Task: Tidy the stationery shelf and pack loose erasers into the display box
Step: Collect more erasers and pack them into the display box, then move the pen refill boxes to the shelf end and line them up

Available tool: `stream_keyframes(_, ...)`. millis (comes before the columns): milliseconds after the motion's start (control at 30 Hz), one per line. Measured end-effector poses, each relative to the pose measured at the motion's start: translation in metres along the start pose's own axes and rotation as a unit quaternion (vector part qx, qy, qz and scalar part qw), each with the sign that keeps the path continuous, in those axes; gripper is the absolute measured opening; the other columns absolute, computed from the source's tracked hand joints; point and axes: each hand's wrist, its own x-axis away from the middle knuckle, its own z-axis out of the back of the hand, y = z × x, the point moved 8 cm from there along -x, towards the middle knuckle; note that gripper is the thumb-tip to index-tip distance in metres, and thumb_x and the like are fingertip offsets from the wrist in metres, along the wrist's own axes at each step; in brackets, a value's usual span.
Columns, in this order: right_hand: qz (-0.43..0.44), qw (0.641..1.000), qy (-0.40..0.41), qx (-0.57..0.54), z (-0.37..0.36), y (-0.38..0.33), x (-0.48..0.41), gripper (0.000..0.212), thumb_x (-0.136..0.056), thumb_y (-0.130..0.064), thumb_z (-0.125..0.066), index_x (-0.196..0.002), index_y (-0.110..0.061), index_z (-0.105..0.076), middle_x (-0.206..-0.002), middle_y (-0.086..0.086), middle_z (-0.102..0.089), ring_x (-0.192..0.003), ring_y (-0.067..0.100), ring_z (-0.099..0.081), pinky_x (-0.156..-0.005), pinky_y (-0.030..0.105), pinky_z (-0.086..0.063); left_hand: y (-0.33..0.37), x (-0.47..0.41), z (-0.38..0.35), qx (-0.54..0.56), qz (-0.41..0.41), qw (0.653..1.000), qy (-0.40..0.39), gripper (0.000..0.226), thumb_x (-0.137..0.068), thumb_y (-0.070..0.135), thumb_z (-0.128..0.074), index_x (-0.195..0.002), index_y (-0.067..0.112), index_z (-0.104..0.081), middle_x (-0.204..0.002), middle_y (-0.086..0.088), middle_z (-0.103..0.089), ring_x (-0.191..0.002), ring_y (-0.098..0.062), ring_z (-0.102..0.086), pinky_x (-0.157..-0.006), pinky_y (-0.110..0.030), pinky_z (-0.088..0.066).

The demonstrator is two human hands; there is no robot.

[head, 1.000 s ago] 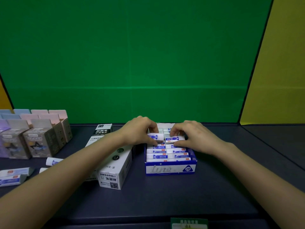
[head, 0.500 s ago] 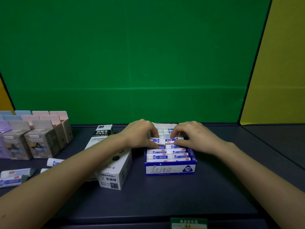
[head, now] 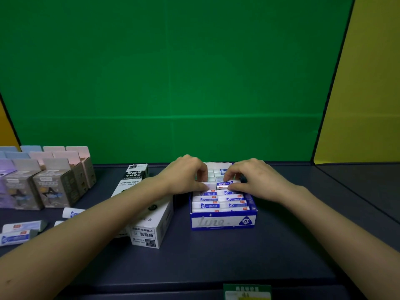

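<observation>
- Squarely over a blue display box [head: 223,222] on a dark shelf [head: 216,260], a person's two hands meet side by side.
- Left hand [head: 186,175], fingers curled, pinches a white eraser [head: 210,185] between thumb and fingertips.
- Right hand [head: 254,180] pinches a blue-sleeved eraser [head: 225,184] likewise; the two erasers touch end to end at the box's middle rows.
- Loose erasers [head: 15,237] lie far left, beyond a white pen box [head: 151,226] just beside the display box.
</observation>
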Motion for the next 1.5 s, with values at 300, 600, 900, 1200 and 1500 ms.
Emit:
stream_keyframes(300,0.003,0.998,0.022,0.057,0.003,-0.008,0.003,0.02,-0.085,-0.034,-0.061,-0.101,-0.024,-0.069,-0.106,-0.006,-0.067,-0.095,0.016,-0.06,-0.083,0.033,-0.047,0.006,0.002,-0.002,-0.046,-0.027,0.999,0.01,0.01,-0.078,0.023,-0.067,-0.083,0.016,-0.072,-0.092,-0.001,-0.069,-0.084,-0.02,-0.061,-0.064,-0.025,-0.036)
stream_keyframes(600,0.017,0.995,0.029,0.096,0.007,-0.012,0.009,0.024,-0.09,-0.039,-0.05,-0.104,-0.029,-0.067,-0.11,-0.011,-0.065,-0.1,0.015,-0.059,-0.075,0.03,-0.044,0.001,0.013,0.016,0.049,-0.039,0.998,0.013,0.014,-0.081,0.018,-0.064,-0.088,0.012,-0.074,-0.091,-0.005,-0.072,-0.077,-0.015,-0.062,-0.075,-0.029,-0.051)
stream_keyframes(900,0.027,0.996,0.08,-0.032,0.031,-0.041,0.014,0.02,-0.09,-0.031,-0.051,-0.103,-0.032,-0.066,-0.101,-0.014,-0.068,-0.092,0.008,-0.061,-0.082,0.035,-0.05,-0.051,0.088,0.081,0.093,0.102,0.975,0.176,0.016,-0.087,0.015,-0.058,-0.095,0.009,-0.071,-0.092,-0.004,-0.069,-0.082,-0.018,-0.064,-0.078,-0.024,-0.051)
stream_keyframes(1200,0.01,0.992,0.057,-0.115,0.024,-0.097,-0.006,0.02,-0.089,-0.03,-0.052,-0.099,-0.024,-0.068,-0.081,-0.015,-0.062,-0.081,0.009,-0.062,-0.081,0.028,-0.047,-0.1,0.148,0.072,0.054,0.244,0.959,0.137,0.033,-0.084,0.037,-0.06,-0.103,0.011,-0.064,-0.097,-0.004,-0.067,-0.085,-0.018,-0.061,-0.08,-0.033,-0.051)
stream_keyframes(1500,-0.175,0.983,-0.02,0.045,-0.015,-0.134,-0.037,0.067,-0.083,-0.064,-0.043,-0.123,-0.01,-0.046,-0.125,0.014,-0.055,-0.115,0.035,-0.05,-0.086,0.04,-0.043,-0.122,0.116,0.034,0.061,0.334,0.94,0.019,0.086,-0.074,0.066,-0.054,-0.128,0.002,-0.037,-0.13,-0.018,-0.052,-0.115,-0.034,-0.052,-0.088,-0.036,-0.043)
